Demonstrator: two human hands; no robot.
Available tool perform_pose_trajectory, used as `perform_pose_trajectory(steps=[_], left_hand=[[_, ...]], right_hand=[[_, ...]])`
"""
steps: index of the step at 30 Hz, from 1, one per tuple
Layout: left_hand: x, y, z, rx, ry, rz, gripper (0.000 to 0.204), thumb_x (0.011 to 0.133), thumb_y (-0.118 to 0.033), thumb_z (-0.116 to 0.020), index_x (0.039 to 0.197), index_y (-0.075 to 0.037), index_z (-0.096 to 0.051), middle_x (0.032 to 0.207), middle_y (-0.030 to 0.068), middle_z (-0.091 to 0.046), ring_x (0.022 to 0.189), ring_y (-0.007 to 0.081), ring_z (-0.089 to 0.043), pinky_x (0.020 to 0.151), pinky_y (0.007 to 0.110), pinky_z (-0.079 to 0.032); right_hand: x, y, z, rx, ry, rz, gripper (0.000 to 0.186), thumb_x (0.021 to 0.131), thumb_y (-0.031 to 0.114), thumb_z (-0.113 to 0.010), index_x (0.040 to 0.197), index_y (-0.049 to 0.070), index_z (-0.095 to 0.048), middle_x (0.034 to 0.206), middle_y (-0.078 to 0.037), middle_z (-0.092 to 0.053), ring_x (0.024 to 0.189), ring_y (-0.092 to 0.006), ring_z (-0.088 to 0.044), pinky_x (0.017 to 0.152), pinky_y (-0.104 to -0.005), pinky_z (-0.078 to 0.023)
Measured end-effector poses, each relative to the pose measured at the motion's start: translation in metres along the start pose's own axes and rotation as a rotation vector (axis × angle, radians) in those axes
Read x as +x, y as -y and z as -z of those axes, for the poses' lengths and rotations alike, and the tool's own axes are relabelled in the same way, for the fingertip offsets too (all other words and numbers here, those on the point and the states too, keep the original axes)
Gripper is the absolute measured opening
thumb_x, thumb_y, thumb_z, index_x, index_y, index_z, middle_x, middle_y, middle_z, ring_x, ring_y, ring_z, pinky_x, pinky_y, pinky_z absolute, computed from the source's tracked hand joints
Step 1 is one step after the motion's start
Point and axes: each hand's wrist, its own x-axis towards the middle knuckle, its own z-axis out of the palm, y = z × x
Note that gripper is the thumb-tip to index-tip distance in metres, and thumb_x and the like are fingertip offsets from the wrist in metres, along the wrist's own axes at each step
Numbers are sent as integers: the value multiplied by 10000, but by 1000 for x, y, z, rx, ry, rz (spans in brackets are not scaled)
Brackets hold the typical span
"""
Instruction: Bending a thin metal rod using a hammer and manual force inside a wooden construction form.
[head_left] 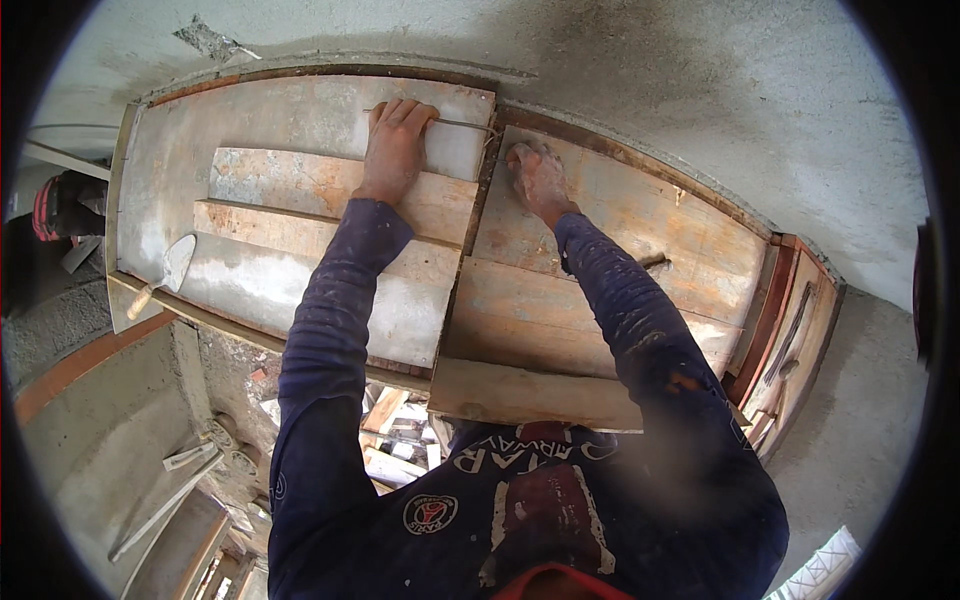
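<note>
My left hand [395, 145] lies flat, fingers together, on the far end of a cement-stained wooden form board [300, 115], its fingertips over a thin metal wire [462, 124] that runs right. My right hand [538, 178] is closed around the wire's other end by the gap between the left board and the right board [620, 270]. Both arms wear dark blue sleeves speckled with cement.
A trowel [170, 270] with a wooden handle lies at the left end of the boards. A grey concrete wall [700, 90] rises behind them. Another person's red-and-black glove [55, 205] shows at far left. Rubble and offcuts [395, 440] lie below the platform.
</note>
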Motion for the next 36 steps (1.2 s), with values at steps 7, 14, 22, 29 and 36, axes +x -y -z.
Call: perform_pose_trajectory(steps=[7,14,22,29,36], left_hand=[[0,1,-3,4,-35,-9,94,882,-30,-628,952,-77,-669,920,81,-651,939,308,-593,926,429,-418],[21,4,-13,16,-85,-42,79,889,-45,-627,940,-87,-671,908,83,-650,908,307,-597,885,425,-438],[40,15,-39,51,-165,-55,96,895,-52,-635,967,-93,-684,891,83,-632,906,305,-589,903,426,-439],[36,13,-40,74,-123,8,166,874,-21,-608,1007,-95,-674,950,88,-629,991,307,-577,1062,476,-385],[34,17,-42,86,-160,0,238,842,21,-598,1034,-103,-665,969,80,-628,1020,303,-575,1111,492,-359]], right_hand=[[8,-2,-3,21,57,-62,310,777,66,-709,1082,85,-656,1208,-166,-617,1170,-387,-567,987,-476,-460],[23,-10,6,10,7,-61,291,751,53,-729,1023,123,-650,1175,-139,-611,1201,-366,-542,1000,-501,-447],[43,-14,14,9,31,-156,284,773,42,-710,1038,133,-662,1215,-131,-605,1236,-361,-531,1042,-547,-420],[42,-9,19,-18,52,-123,264,803,76,-700,1055,147,-669,1208,-115,-610,1247,-343,-521,1026,-526,-429],[42,-10,10,2,-33,-69,241,825,80,-679,1055,151,-667,1149,-115,-624,1195,-347,-543,982,-514,-446]])
